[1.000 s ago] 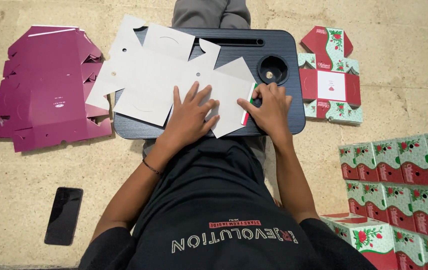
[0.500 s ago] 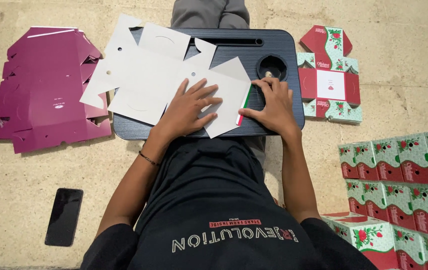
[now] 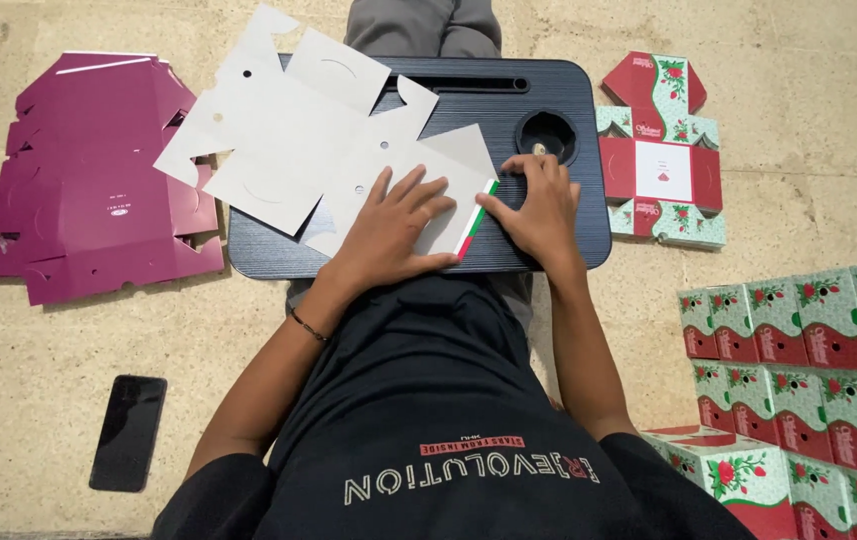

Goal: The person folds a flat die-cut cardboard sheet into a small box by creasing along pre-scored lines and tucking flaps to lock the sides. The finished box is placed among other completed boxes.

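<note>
Grey-white card: one flat die-cut box blank, plain side up, lying across the black lap-desk surface and overhanging its left edge.
Left hand: fingers spread, palm pressed flat on the blank's near corner; no pinching grip.
Right hand: resting on the surface just beside the blank's red-and-green printed edge, fingertips touching it; whether it nips the edge cannot be told.
Adjacent stock: magenta flat blanks on the floor to the left; printed floral blank to the right; assembled floral boxes stacked at lower right; dark phone on the floor.
Risk, as judged: the overhanging portion could drag the blank askew if the palm eases, giving a crooked crease.
</note>
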